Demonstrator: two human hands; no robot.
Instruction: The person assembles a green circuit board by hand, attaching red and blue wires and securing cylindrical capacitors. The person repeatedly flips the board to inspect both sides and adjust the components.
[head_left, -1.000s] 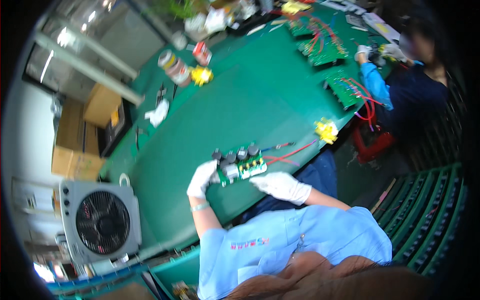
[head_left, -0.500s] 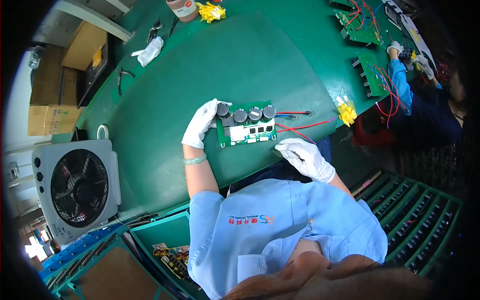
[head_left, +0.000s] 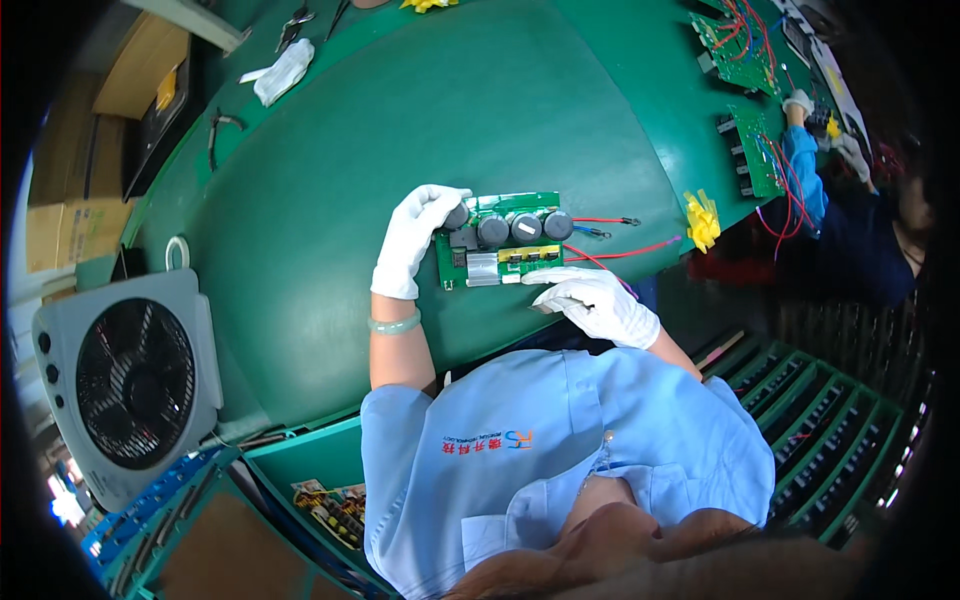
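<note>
"Four black, round capacitors (head_left: 526,228) in a row: what carries them?"

"A green, rectangular circuit board (head_left: 508,247), at the near side of the smooth green tabletop (head_left: 330,250), before the person's chest. A silvery, ribbed block (head_left: 482,268) and a yellow strip (head_left: 530,254) sit below the row, and thin red and blue wires (head_left: 630,249) run off its right end."

"And the hands?"

"The left hand (head_left: 405,243), in a white fabric glove, grips the board's left end, fingers closed by the leftmost capacitor. The right hand (head_left: 600,308), gloved alike, is at the lower right edge, fingers bent and close together. Something small and dark shows by the fingertips; I can't tell whether they hold it."

"Farther out?"

"To the right, a yellow, crumpled bundle (head_left: 702,221) lies near the table edge, then a green board with red leads (head_left: 755,155) beside a co-worker's blue sleeve (head_left: 803,165). On the left are a crumpled white cloth (head_left: 283,75) and, nearer, a grey, square-framed fan (head_left: 130,385)."
</note>
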